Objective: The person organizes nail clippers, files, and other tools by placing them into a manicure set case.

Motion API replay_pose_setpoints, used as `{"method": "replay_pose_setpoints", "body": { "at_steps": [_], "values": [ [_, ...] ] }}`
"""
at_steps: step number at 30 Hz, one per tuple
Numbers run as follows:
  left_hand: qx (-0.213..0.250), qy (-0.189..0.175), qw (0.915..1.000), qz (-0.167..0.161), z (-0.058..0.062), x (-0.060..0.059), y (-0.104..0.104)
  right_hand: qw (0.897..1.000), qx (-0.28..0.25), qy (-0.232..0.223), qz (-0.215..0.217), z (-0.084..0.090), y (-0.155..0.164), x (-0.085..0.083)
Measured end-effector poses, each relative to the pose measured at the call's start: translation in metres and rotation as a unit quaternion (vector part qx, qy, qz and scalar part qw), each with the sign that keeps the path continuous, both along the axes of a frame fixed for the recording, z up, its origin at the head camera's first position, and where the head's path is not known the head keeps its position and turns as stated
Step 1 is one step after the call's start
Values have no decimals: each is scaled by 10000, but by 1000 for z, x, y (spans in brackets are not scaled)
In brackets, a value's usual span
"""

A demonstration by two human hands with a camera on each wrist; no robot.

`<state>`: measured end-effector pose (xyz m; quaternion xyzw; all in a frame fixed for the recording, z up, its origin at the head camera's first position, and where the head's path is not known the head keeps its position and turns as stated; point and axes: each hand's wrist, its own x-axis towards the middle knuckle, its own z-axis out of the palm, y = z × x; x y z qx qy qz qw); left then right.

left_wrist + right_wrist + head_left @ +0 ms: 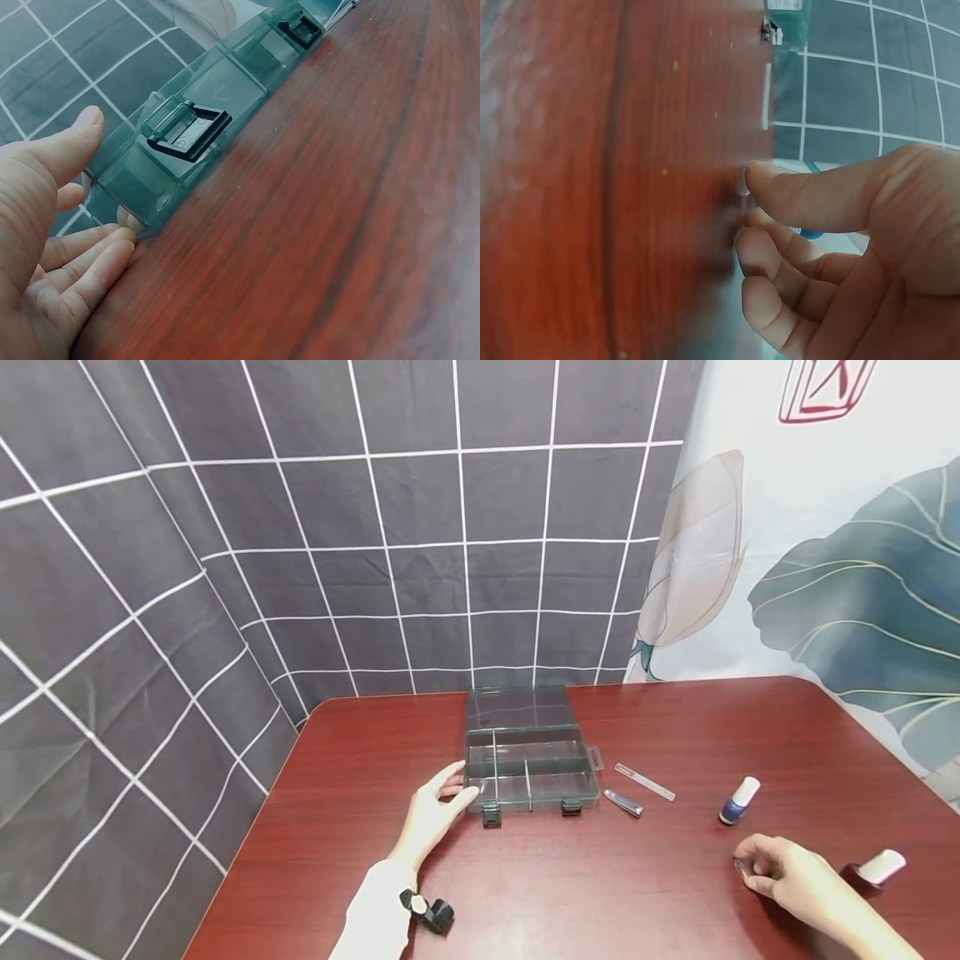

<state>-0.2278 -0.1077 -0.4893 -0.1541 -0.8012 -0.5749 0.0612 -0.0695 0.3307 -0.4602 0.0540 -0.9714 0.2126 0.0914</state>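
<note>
A dark red wooden table (600, 893) fills the lower half of the room, pushed up against a grey curtain with a white grid (337, 527) and, to the right, a pale cloth printed with big leaves (847, 593).

Near the middle of the table, towards the back, sits a smoky clear plastic organiser box (528, 768) with its lid tipped open behind it and its compartments showing. Two black latches are on its front edge; the left latch (186, 133) is plain in the left wrist view.

The person's left hand (435, 814) lies flat at the box's front left corner, fingers straight and relaxed, fingertips (124, 236) touching the corner wall and thumb lifted beside it. It grasps nothing.

The right hand (780, 872) rests on the table well to the right, near the front edge, apart from the box. Its fingers are loosely curled under the thumb (802, 199), and I cannot see anything held in them.

Just right of the box lie a glass nail file (645, 782) and metal nail clippers (623, 802), side by side. Further right stands a blue nail polish bottle with a white cap (740, 801), and a dark red bottle with a white cap (873, 868) lies just beside the right hand.
</note>
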Motion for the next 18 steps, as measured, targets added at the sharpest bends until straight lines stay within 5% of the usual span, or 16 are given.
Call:
{"method": "replay_pose_setpoints", "body": {
  "at_steps": [8,15,18],
  "values": [
    [-48,-89,9999,129,3,-4,-2,9997,-120,-13,220,5,0,-11],
    [-75,-162,9998,34,36,17,2,9984,-387,-173,377,5,-1,-9],
    [-51,-251,9997,-19,36,17,4,9967,-574,-203,545,4,2,-7]
  ]
}}
